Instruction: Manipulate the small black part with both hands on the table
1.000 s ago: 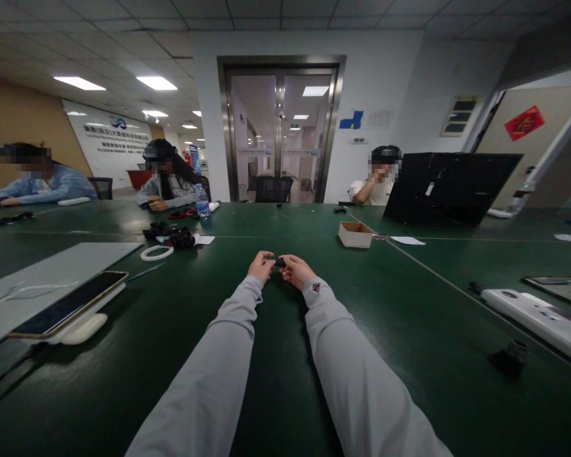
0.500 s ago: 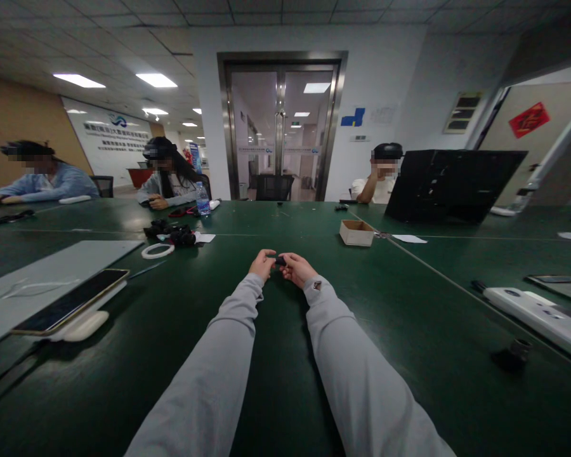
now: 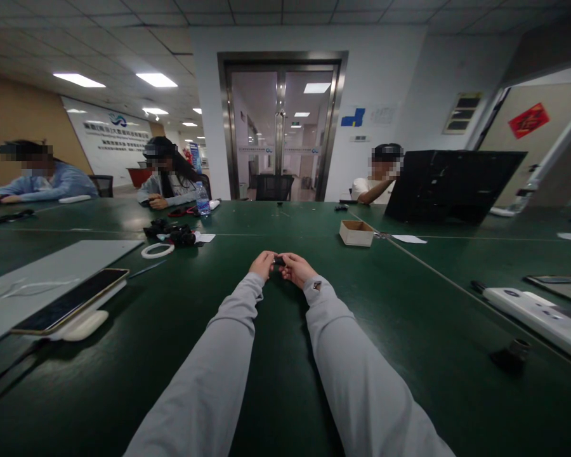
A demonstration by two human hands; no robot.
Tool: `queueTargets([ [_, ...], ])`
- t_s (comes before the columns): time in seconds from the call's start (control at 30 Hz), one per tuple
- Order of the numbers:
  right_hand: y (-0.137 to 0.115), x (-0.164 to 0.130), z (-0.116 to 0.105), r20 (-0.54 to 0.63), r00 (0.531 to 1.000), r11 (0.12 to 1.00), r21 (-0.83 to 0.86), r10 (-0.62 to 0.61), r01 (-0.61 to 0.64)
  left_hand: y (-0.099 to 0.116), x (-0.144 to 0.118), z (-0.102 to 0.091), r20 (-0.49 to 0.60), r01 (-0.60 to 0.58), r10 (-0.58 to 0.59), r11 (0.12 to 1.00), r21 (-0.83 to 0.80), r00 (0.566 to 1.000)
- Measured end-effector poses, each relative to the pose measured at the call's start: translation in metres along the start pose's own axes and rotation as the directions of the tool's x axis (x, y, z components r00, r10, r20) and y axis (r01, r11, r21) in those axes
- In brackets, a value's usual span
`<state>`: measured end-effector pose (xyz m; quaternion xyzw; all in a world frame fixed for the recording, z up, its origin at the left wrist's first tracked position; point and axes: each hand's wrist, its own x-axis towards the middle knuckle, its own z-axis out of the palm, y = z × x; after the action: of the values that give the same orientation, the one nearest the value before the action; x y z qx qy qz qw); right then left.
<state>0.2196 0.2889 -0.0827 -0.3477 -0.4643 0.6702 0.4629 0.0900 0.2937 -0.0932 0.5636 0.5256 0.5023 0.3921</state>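
Both my arms, in grey sleeves, reach out over the dark green table (image 3: 276, 355). My left hand (image 3: 261, 264) and my right hand (image 3: 295, 268) meet at the table's middle. Between their fingertips they pinch a small black part (image 3: 279, 261), too small to make out in detail. The hands rest on or just above the table top.
A phone (image 3: 69, 308) lies on a white pad at left beside a grey sheet (image 3: 42, 279). Farther off are a white ring (image 3: 156, 251), black parts (image 3: 174, 235), a small cardboard box (image 3: 356, 233) and an open black case (image 3: 450, 186). A white device (image 3: 537, 315) lies right. Three people sit at the far side.
My hands have drawn slightly closer together around the small black part. The person at the far right has lowered a hand from the face.
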Motion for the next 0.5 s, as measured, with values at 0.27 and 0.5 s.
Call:
queueTargets([
  [0.27, -0.0005, 0.0003, 0.0001, 0.005, 1.000, 1.000, 0.007, -0.004, 0.004, 0.0064, -0.0048, -0.0017, 0.035, 0.000, 0.002, 0.999, -0.044, 0.999],
  [0.5, -0.0007, -0.0004, -0.0002, 0.022, 1.000, 1.000, 0.009, -0.004, 0.004, 0.0053, -0.0046, -0.0009, 0.012, 0.000, 0.000, 0.999, -0.038, 1.000],
])
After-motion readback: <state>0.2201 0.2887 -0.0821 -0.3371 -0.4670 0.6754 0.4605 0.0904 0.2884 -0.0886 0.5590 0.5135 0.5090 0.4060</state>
